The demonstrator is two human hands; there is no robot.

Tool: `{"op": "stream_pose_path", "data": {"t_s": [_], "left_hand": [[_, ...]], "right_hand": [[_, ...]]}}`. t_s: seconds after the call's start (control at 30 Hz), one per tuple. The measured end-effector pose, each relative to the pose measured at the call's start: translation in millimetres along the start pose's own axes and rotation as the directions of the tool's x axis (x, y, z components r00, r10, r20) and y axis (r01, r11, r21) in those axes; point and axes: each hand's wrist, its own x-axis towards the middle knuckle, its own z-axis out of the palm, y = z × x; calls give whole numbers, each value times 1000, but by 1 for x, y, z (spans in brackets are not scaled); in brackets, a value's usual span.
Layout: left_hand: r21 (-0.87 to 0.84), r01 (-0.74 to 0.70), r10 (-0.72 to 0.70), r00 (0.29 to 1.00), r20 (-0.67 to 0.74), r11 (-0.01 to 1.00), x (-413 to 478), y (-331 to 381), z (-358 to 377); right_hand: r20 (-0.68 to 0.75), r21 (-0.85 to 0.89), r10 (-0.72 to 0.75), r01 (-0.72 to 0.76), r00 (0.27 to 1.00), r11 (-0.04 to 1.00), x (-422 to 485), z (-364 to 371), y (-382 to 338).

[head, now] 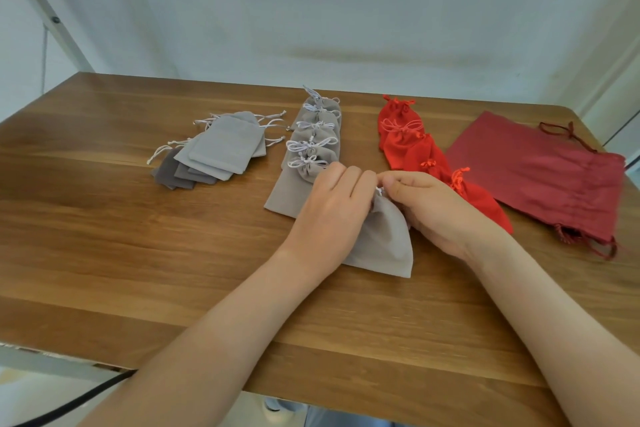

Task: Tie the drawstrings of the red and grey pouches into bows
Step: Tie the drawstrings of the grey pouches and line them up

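Observation:
A grey pouch [384, 239] lies on the wooden table [138, 253] in front of me, its gathered neck pointing away. My left hand [332, 204] and my right hand [433, 204] meet at that neck, fingers curled, pinching its white drawstring [379, 190], of which only a small bit shows. Beyond my hands runs a row of several grey pouches with tied bows [313, 135]. To the right lies a row of several red pouches with tied bows [415, 146]; the nearest red pouch sits partly under my right hand.
A fanned pile of flat grey pouches with loose strings [218, 149] lies at the left. Larger dark red drawstring bags [540, 177] lie at the right, near the table's edge. A black cable [69, 402] hangs below the table's front left corner.

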Motion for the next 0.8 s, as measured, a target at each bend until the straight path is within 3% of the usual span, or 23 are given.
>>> {"op": "stream_pose_path", "data": {"t_s": [0.13,0.53,0.67,0.8], "left_hand": [[-34,-35,35,999,2,999,-1,-2,2],[-78,85,-92,992,-91,993,-2,-1,-1],[-185,248,-262,963,-59,951,-2,0,1],[-368,400,-418,908,35,839,1,5,-6]], "right_hand": [[9,-13,-5,5,1000,1000,0,-2,0],[-240,-108,-104,79,965,991,5,6,4],[-247,-160,-146,108,958,981,5,8,5],[-318,-149,-135,92,938,985,5,5,4]]}}
